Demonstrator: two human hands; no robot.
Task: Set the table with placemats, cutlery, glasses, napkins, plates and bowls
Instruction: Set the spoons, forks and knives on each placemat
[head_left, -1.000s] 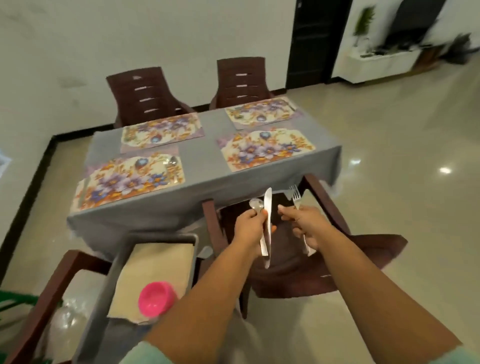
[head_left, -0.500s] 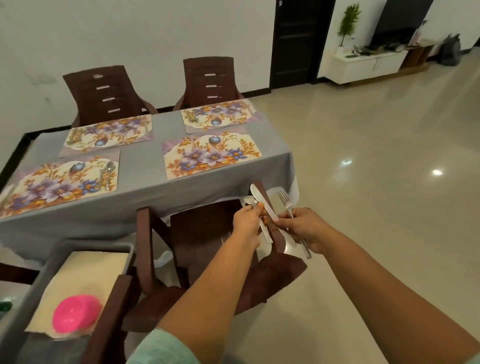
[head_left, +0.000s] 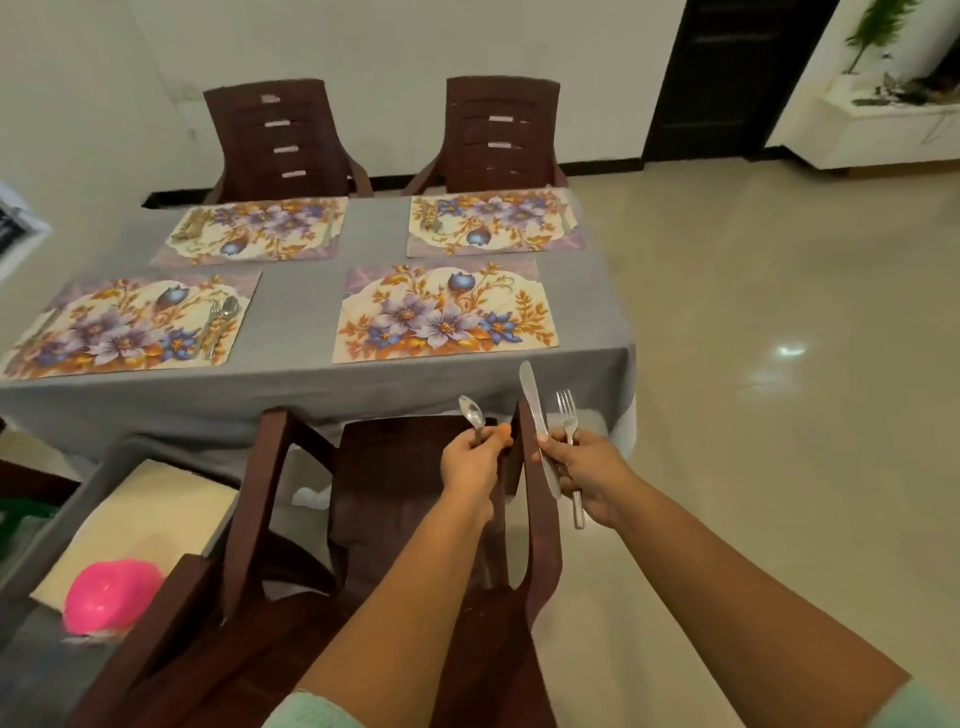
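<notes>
My left hand (head_left: 475, 462) grips a spoon (head_left: 471, 412) by its handle, bowl pointing up. My right hand (head_left: 587, 470) holds a knife (head_left: 535, 410) and a fork (head_left: 567, 413) together, tips toward the table. Both hands hover over the near brown chair (head_left: 395, 499), just short of the grey table (head_left: 301, 312). Several floral placemats lie on it; the near right placemat (head_left: 447, 314) is bare. The near left placemat (head_left: 124, 327) carries a spoon and fork (head_left: 221, 319) at its right edge. Cutlery lies at the left edge of the two far placemats (head_left: 493, 221).
Two brown chairs (head_left: 280, 140) stand at the table's far side against the wall. At lower left a grey bin (head_left: 78, 499) holds a beige cloth and a pink bowl (head_left: 106, 595). Another chair arm (head_left: 156, 618) is beside it. Open tiled floor (head_left: 779, 364) lies to the right.
The knife passed from my left hand to my right, which now holds it with the fork. My hands separated, and the view moved closer to the table.
</notes>
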